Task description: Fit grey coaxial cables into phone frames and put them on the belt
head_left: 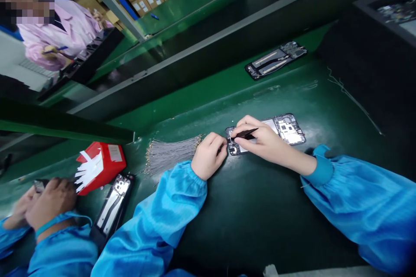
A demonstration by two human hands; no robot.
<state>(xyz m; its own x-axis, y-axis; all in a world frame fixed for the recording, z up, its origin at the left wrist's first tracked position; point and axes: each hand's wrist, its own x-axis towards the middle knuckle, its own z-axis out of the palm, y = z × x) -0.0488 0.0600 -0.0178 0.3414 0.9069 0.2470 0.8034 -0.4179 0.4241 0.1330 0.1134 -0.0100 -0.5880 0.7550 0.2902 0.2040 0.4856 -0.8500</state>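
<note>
An opened phone chassis (286, 129) lies on the green bench, its circuit boards showing. My right hand (260, 138) rests over its left half, fingers pinched on black tweezers (245, 133) whose tips point at the chassis. My left hand (208, 155) is curled shut against the chassis's left end, holding it steady. Just left of that hand lies a fan of thin grey wires (169, 153). Both arms wear blue sleeves.
A second opened phone (275, 59) lies farther back near the conveyor rail. A red box (101, 165) with white strips and another phone chassis (113, 205) sit at left, beside a neighbour's hands (45, 201). A person in pink (58, 30) works across the line.
</note>
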